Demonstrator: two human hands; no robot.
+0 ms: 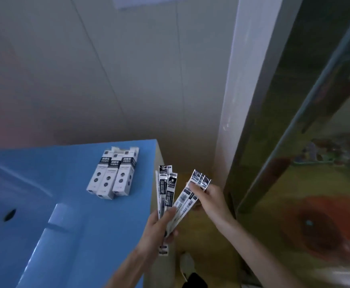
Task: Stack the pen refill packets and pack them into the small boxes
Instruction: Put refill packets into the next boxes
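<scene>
The long, thin black-and-white plastic pen refill packets are up in the air, just past the right edge of the tabletop, not lying on it. You hold them spread like a fan. Your left hand pinches the low ends of the bunch, thumb on top, so the packets cannot slide out. Your right hand curls round the top of the packets that lean toward 1 o'clock, the ones with white backs and bar codes. It looks like you are pulling that part in line, or turning it, so all the packets lie flat on each other. So the stack is not neat yet, I think.

At about 10 o'clock from your hands lie three small white cardboard boxes with black labels. They lie side by side, touching, on the smooth blue tabletop. Their far ends look open, with flaps up. That is likely so a packet stack can slide straight in. No packet is in them that I can see.

On the tabletop, near its left edge at 9 o'clock, is a small dark thing, too blurry to name. A white wall stands behind.
</scene>
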